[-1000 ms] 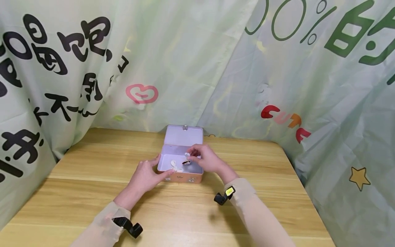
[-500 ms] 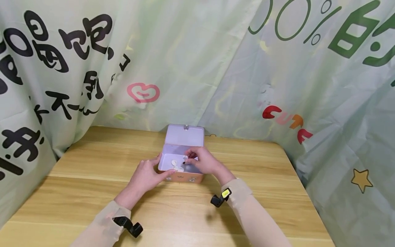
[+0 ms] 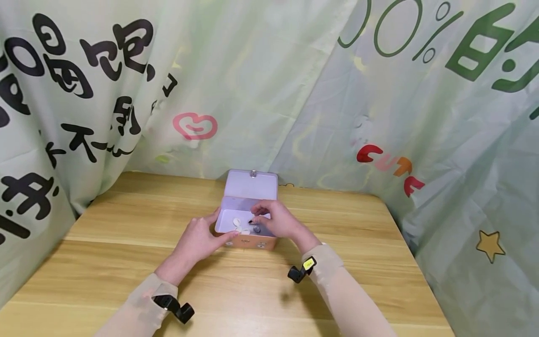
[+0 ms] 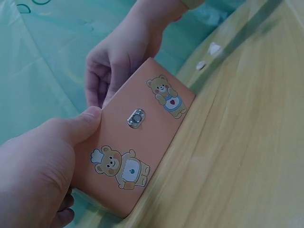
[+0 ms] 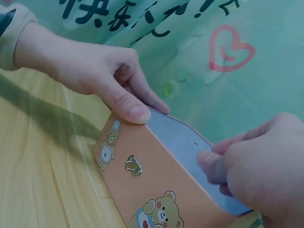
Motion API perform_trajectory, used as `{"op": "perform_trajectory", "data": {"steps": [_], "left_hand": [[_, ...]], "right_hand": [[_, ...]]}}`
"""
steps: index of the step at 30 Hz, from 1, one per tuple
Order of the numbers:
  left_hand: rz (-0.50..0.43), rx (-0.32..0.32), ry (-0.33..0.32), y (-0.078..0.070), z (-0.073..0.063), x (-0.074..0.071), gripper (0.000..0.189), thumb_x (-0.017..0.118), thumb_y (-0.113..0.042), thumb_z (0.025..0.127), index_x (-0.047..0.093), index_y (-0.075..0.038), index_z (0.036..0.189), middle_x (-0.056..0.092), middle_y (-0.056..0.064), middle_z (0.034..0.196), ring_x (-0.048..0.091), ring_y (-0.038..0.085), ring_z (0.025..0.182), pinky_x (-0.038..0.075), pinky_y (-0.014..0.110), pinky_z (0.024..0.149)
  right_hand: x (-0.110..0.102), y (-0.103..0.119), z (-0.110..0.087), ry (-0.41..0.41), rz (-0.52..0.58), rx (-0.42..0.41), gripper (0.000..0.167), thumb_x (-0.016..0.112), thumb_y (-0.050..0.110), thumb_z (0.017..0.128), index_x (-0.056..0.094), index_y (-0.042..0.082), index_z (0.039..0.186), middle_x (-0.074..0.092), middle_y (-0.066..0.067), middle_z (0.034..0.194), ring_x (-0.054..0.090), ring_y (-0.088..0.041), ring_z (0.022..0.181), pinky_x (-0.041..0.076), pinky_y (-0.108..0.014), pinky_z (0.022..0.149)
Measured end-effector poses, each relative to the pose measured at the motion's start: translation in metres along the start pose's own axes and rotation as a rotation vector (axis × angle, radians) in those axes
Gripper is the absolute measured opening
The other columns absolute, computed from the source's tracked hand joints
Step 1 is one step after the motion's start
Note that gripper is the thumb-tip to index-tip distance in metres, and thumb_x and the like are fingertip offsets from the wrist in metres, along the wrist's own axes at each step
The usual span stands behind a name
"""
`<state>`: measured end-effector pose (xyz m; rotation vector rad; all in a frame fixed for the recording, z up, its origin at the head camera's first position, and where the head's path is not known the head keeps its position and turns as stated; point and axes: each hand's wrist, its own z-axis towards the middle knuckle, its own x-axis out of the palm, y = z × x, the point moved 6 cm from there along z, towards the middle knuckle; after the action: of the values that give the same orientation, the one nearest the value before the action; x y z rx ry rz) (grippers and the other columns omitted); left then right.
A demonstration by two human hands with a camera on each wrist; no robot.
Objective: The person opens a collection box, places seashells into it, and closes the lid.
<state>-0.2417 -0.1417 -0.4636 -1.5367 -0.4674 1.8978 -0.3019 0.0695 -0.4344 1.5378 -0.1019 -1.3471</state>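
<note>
An open tin box, peach outside with bear prints and a metal clasp, stands on the wooden table. Its lilac lid is tipped back. My left hand grips the box's left end, thumb on the front rim and fingers round the side. Over the right half of the box, my right hand has its bent fingers reaching down inside. A small round greyish piece lies below the thumb, with a small dark thing at the thumb tip. Flat white pieces lie at the left inside.
A printed curtain hangs behind the table and along its sides. In the left wrist view, small white shapes show on the wood beyond the box. Both wrists wear black cameras.
The right hand has come lower into the box and let go of the whitish round piece, which now lies inside. The left hand keeps its hold on the box.
</note>
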Motion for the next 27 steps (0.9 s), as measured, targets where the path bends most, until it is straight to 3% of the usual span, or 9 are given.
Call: {"op": "perform_trajectory", "data": {"steps": [8,19,27], "left_hand": [[-0.041,-0.035,0.027,-0.001,0.001,-0.001,0.099,0.087,-0.058,0.084,0.051,0.004,0.152,0.052,-0.001,0.054,0.030,0.004,0.035,0.039,0.030,0.039],[-0.077,-0.055,0.036,0.001,0.000,-0.002,0.100,0.087,-0.057,0.083,0.050,0.003,0.153,0.054,0.000,0.053,0.028,0.006,0.037,0.035,0.029,0.037],[-0.060,-0.054,0.028,0.000,0.000,-0.002,0.102,0.087,-0.061,0.082,0.051,0.004,0.152,0.054,0.001,0.056,0.028,0.005,0.037,0.036,0.029,0.037]], "right_hand": [[-0.023,0.000,-0.017,-0.090,0.073,-0.007,0.020,0.072,-0.002,0.099,0.074,-0.004,0.119,0.074,-0.012,0.114,0.070,-0.026,0.107,0.055,-0.047,0.100],[-0.061,-0.007,-0.054,-0.144,0.055,-0.012,0.021,0.073,-0.002,0.098,0.073,-0.006,0.120,0.074,-0.017,0.117,0.070,-0.034,0.109,0.053,-0.053,0.103],[-0.078,-0.029,-0.088,-0.181,0.002,0.054,0.021,0.073,0.000,0.099,0.073,-0.005,0.120,0.073,-0.016,0.118,0.069,-0.035,0.110,0.053,-0.055,0.101]]}}
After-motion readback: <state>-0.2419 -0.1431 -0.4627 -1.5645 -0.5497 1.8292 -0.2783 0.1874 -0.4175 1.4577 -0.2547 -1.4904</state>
